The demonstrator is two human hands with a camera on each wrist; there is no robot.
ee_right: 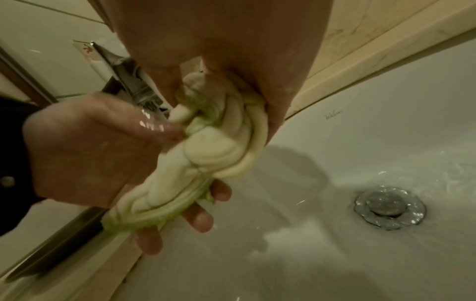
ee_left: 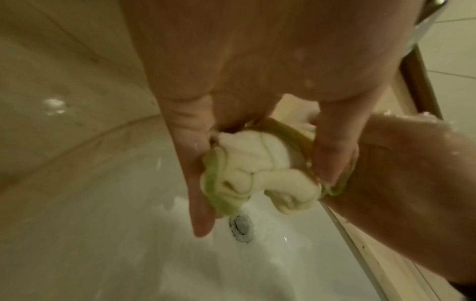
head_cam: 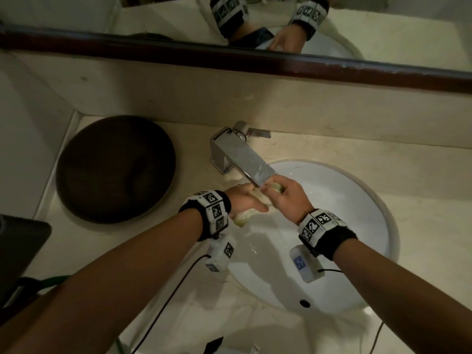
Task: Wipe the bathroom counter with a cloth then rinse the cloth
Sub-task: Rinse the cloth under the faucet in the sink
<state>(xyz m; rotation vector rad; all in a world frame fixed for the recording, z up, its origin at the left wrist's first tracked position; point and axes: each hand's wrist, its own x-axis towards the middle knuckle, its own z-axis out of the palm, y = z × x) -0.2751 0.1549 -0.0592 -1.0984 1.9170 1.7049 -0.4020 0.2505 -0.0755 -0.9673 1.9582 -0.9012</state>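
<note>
A wet cream cloth with a green edge [head_cam: 251, 213] [ee_left: 257, 173] [ee_right: 206, 163] is bunched and twisted between both hands over the white sink basin [head_cam: 357, 200], just under the chrome faucet spout [head_cam: 245, 159]. My left hand [head_cam: 245, 203] [ee_right: 90, 146] holds its lower end, thumb on top and fingers curled beneath. My right hand [head_cam: 283, 195] [ee_left: 399, 173] grips the upper end below the spout. Water wets both hands and runs in the basin toward the drain [ee_right: 389, 206] [ee_left: 240, 226].
A round dark brown lid or dish [head_cam: 116, 168] sits on the beige counter [head_cam: 421, 190] left of the faucet. A mirror with a dark frame [head_cam: 229, 54] runs along the back wall. A dark object [head_cam: 20, 251] lies at the left edge. Cables hang from both wrists.
</note>
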